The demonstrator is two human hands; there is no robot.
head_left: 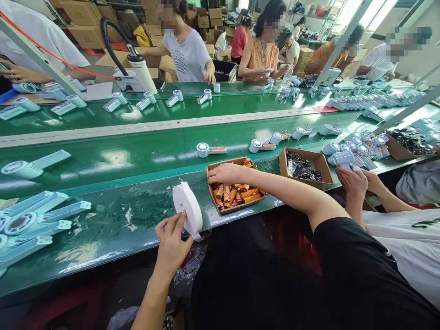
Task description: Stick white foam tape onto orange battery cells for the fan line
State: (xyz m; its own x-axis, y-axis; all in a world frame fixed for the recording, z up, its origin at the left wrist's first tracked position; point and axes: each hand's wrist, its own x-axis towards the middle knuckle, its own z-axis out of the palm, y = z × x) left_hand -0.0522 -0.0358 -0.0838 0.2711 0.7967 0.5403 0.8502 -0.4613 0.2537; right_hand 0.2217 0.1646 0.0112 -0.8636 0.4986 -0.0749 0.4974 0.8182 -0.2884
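Note:
A roll of white tape stands on edge near the front edge of the bench. My left hand grips it, fingers at the hub and thumb low by the rim. My right hand is over the left part of a cardboard box. Its fingers are drawn together and curl down; whatever they may hold is hidden. Orange wrapped battery cells with wires fill this box.
Pale blue fan housings pile up at left. More housings with orange cells line the green belt. A box of black parts stands right, beside a co-worker's hands. Other people work across the belt.

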